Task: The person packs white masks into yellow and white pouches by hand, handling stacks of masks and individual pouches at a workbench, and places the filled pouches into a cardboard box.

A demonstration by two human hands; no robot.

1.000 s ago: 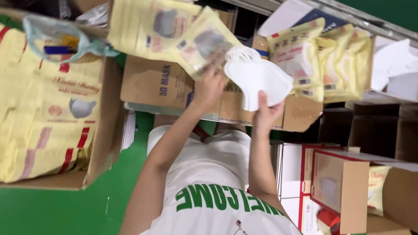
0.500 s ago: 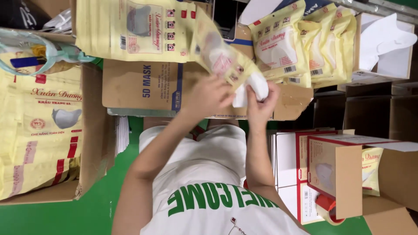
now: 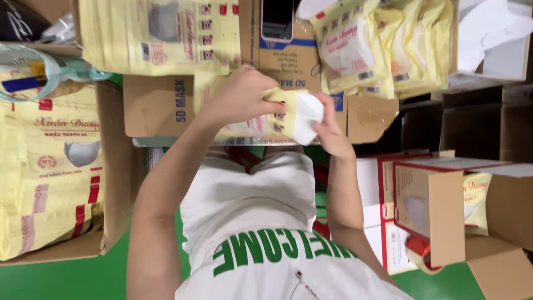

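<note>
while the head view is coming out upside down, with the person's torso at the bottom, both hands are meeting at the middle of the frame over a brown cardboard box (image 3: pixel 158 105). the left hand (image 3: pixel 239 100) is closing around a yellow pouch (image 3: pixel 277 114), gripping its body so the open end is facing the other hand. the right hand (image 3: pixel 327 125) is pinching a white folded mask (image 3: pixel 304 114) and holding it at the pouch mouth, part of it already sitting inside and the rest sticking out. the grip is looking like a steadying hold on one side and a feeding hold on the other, judging by how the two are lining up.

the pouch is looking flat, glossy, pale yellow with red marks along one edge, creasing a bit under the fingers. the mask is plain white, soft, folded, with a rounded edge.

around them: a stack of empty yellow pouches (image 3: pixel 158 33) is lying just beyond the box, a pile of filled pouches (image 3: pixel 383 47) is sitting farther to the picture's right, and loose white masks (image 3: pixel 491 28) are showing in a box at the upper right. a big carton of pouches (image 3: pixel 47 172) is standing at picture left on the green floor (image 3: pixel 66 280). a red-and-white box (image 3: pixel 427 208) is standing open at picture right.
</note>
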